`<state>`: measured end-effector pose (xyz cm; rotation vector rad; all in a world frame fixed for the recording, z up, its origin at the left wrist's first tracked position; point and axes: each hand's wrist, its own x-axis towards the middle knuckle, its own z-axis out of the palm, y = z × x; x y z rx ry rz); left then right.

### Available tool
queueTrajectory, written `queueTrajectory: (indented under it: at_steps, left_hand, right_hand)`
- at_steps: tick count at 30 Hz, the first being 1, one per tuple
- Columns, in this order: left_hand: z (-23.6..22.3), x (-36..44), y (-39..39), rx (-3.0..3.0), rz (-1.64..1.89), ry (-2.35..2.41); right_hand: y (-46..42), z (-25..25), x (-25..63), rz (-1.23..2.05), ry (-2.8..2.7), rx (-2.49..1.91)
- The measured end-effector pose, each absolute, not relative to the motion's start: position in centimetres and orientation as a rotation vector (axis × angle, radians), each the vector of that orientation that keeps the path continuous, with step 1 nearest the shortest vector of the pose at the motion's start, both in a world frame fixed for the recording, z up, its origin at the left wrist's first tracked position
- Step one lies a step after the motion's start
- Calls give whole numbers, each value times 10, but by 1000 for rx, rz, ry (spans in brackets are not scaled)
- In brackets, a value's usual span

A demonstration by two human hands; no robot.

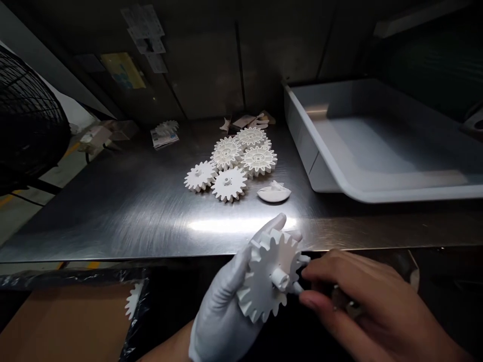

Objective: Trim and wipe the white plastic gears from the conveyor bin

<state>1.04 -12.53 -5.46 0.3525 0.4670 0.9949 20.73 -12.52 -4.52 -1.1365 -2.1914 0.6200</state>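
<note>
My left hand (226, 296), in a white glove, is closed around a white plastic gear (264, 281). The gear is tilted, and its face with the protruding hub is turned up toward me. Bare and curled, my right hand (362, 296) is at the gear's right edge, its thumb and forefinger close to the gloved fingertips. Something small with a metallic glint shows under its fingers, but its kind is hidden. Beyond my hands, several similar gears (228, 184) lie in a pile on the metal table (124, 201). A small white dish-like piece (274, 193) with scraps on it is beside them.
A large pale plastic bin (320, 171) stands on the right of the table. At lower left is a cardboard box (71, 322) with black plastic along its rim and a gear (133, 300) at its edge. A black fan (30, 115) is at far left.
</note>
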Motion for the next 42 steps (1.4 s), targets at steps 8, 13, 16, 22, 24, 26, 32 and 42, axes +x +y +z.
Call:
queueTrajectory:
  at_steps: [8,13,16,22,24,26,32,42]
  left_hand:
    - [-57,10,-126,461,999,471]
    - [-55,7,-125,510,927,578]
    - [-53,5,-126,561,904,612]
    - [-47,6,-127,548,882,603]
    - [-47,7,-127,534,885,573]
    - [-48,7,-127,558,889,562]
    - [-40,10,-124,659,884,715]
    - [-65,-2,-126,744,896,811]
  right_hand:
    - [-121,-47,193,567,-2252,-992]
    - [-122,-54,195,428,-2300,-921]
    - [-123,-54,196,473,-2276,-934]
    - [-124,-49,202,536,-2205,-954]
    - [-124,-46,203,497,-2205,-916]
    - [-123,-43,203,445,-2235,-875]
    - [-122,-47,205,425,-2263,-753]
    - [-116,-33,206,16,-2442,-1150]
